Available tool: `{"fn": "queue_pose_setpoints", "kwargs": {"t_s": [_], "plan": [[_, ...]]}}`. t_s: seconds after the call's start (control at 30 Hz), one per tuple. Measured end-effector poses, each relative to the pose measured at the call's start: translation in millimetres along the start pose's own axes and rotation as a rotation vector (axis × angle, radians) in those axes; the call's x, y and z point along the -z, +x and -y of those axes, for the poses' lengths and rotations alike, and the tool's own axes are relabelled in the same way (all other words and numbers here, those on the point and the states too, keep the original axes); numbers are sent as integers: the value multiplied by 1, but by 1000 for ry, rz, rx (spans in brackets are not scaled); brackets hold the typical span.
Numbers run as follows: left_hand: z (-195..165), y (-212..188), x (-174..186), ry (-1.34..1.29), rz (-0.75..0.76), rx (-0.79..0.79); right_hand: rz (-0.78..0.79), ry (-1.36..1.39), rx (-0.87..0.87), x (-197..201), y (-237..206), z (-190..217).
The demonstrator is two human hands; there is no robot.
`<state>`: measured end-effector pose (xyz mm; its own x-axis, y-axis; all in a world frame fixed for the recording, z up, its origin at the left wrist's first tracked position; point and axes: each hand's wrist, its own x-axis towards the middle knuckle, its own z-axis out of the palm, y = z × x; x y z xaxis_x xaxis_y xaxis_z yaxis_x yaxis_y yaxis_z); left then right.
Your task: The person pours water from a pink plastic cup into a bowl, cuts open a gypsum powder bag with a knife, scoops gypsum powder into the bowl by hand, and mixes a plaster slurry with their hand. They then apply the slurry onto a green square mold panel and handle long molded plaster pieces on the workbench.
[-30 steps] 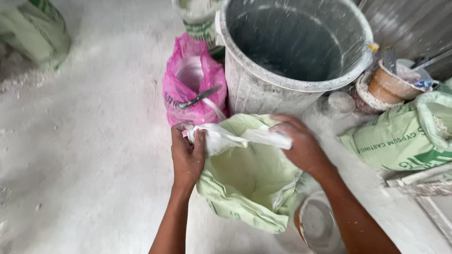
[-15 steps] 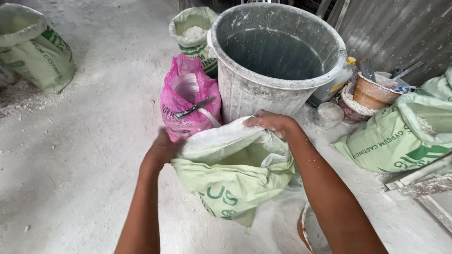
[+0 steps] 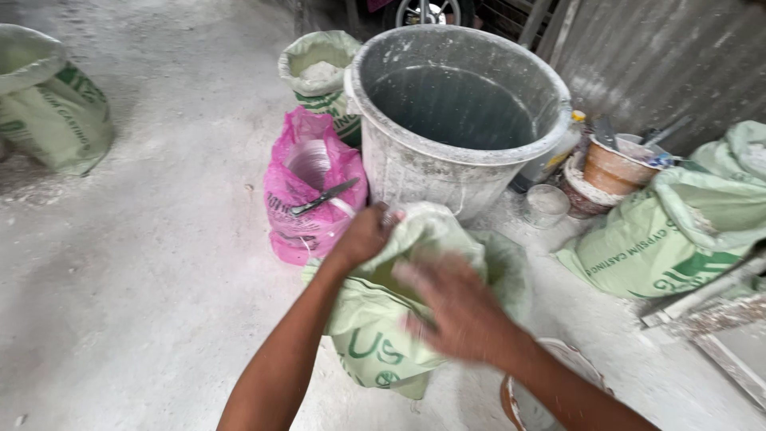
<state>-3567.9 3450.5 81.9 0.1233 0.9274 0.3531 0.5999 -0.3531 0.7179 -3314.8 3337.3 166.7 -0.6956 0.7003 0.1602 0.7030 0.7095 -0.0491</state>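
A light green woven sack (image 3: 383, 335) stands on the dusty floor right in front of me. My left hand (image 3: 365, 235) grips the bunched top of the sack near its left side. My right hand (image 3: 452, 305) is blurred with motion and spread over the sack's front, fingers apart; I cannot tell whether it touches the fabric. Just behind the sack stands a big grey plastic drum (image 3: 459, 120), powder-stained and open at the top.
A pink bag (image 3: 313, 191) with a knife (image 3: 323, 196) lying across it sits left of the drum. More green sacks stand at far left (image 3: 49, 108), behind the pink bag (image 3: 319, 72) and at right (image 3: 678, 231). Small pots (image 3: 614, 169) and a bowl (image 3: 535, 391) are nearby.
My right hand has let go of the sack's top edge and swung down across its front. My left hand has shifted right along the bunched top. The view has tilted up slightly.
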Motion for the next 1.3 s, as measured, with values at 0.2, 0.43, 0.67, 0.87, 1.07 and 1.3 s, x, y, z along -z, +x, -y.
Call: {"fn": "queue_pose_setpoints", "kwargs": {"t_s": [0.2,0.43,0.67,0.87,1.07,1.3], "plan": [[105,40,59,-781,142,755,-280,-47,415,-11,-90,1],[92,25,89,-376,-346,498,-474,186,52,-34,-113,-1],[7,-63,45,449,-131,599,329,1261,-959,-70,-78,-9],[57,-62,-3,-523,-332,698,-13,2006,-1021,-152,-31,4],[131,-78,72,-1425,-232,850,-565,2395,-956,-170,-40,-6],[87,-158,14,389,-669,524,-270,1033,-829,-151,-18,-35]]}}
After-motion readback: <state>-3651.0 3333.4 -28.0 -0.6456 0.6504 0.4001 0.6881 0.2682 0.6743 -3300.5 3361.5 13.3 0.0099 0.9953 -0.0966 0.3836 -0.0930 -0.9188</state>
